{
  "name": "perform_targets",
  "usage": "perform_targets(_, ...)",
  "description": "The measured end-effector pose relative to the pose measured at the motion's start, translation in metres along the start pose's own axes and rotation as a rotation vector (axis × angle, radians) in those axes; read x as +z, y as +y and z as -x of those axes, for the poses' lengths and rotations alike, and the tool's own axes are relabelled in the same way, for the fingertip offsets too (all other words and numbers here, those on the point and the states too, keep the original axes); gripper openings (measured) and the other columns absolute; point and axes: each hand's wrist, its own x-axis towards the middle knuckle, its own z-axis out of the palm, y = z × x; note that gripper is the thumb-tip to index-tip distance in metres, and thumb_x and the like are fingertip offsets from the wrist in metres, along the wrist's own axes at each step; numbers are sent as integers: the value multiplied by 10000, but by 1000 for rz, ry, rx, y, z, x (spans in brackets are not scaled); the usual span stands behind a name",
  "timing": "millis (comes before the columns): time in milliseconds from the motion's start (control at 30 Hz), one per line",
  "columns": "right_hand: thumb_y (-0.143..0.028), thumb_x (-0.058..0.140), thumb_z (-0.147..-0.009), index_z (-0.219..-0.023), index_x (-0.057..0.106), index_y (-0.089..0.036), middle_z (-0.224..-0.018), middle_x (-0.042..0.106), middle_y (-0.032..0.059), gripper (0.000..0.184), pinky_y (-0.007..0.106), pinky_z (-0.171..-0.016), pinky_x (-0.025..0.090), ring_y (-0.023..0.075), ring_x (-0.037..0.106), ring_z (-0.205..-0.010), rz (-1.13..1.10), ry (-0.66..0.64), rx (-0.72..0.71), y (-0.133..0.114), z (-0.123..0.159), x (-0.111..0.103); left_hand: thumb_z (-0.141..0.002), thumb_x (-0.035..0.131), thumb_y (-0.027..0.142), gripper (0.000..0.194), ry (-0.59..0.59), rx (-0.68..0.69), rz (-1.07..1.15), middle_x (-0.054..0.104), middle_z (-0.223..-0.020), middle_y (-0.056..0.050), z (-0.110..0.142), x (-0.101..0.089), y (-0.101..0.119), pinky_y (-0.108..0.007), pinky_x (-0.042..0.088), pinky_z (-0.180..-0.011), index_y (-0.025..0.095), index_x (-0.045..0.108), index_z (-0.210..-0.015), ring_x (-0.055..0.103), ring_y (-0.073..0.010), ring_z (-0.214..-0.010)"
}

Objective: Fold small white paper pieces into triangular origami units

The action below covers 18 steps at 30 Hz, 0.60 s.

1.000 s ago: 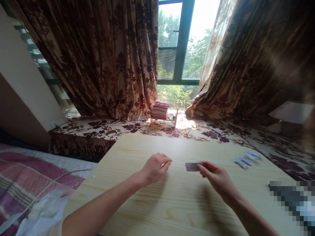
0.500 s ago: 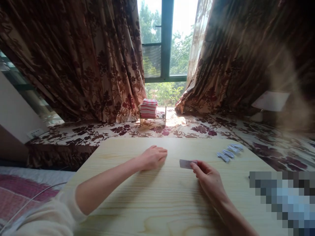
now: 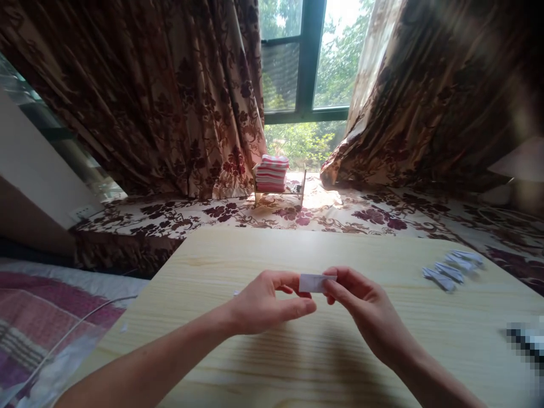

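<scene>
My right hand point(image 3: 357, 300) pinches a small folded piece of paper point(image 3: 312, 283) by its right end, between thumb and fingers, above the wooden table point(image 3: 238, 362). The paper is pale, flat and roughly rectangular. At its left end is my left hand point(image 3: 266, 303), fingers stretched toward the paper and thumb held apart below it. The left index fingertip meets or passes behind the paper's edge; whether it touches I cannot tell. Several folded paper pieces point(image 3: 453, 269) lie at the table's far right.
Beyond the table, a floral-covered ledge point(image 3: 204, 215) carries a small rack point(image 3: 302, 190) with folded striped cloths point(image 3: 272, 173). Patterned curtains point(image 3: 178, 102) flank the window. A pixelated patch point(image 3: 527, 340) covers something at the right edge. A cable point(image 3: 80, 323) runs along the left.
My left hand has lifted off the table and come to the paper, its thumb now apart from its fingers. The right hand still holds the paper. The view has tilted down and shifted left.
</scene>
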Motion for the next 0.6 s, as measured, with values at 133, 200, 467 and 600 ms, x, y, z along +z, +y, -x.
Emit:
perform_targets(133, -386, 653, -781, -894, 642, -194, -730, 668, 22, 223, 245, -590, 514, 140, 608, -638, 26, -6, -18, 12, 11, -4, -739, 668, 290, 270, 58, -130, 298, 711, -866, -68, -3, 7, -20, -291, 456, -755, 142, 706, -962, 620, -181, -813)
perform_targets(200, -347, 640, -800, -976, 619, -208, -800, 693, 33, 226, 263, -645, 544, 157, 649, -694, 76, 2, -49, 15, 15, -4, -714, 687, 291, 279, 59, -171, 358, 702, -837, -64, -3, 9, -24, -292, 451, -744, 137, 703, -947, 614, -178, -791)
perform_targets(467, -133, 561, -840, -970, 619, -237, -844, 678, 28, 176, 230, -601, 543, 147, 646, -715, 398, -49, -433, 6, 20, -1, -717, 637, 244, 145, -24, -250, 355, 644, -681, -36, 0, 15, -7, -262, 418, -677, 116, 706, -720, 568, -166, -724)
perform_targets(600, -68, 530, -847, -1067, 572, -228, -915, 614, 39, 276, 218, -646, 539, 128, 622, -777, 495, -147, -563, 5, 19, -2, -723, 600, 193, 129, -22, -271, 335, 631, -684, -22, 1, 16, -5, -233, 375, -634, 110, 692, -686, 526, -126, -673)
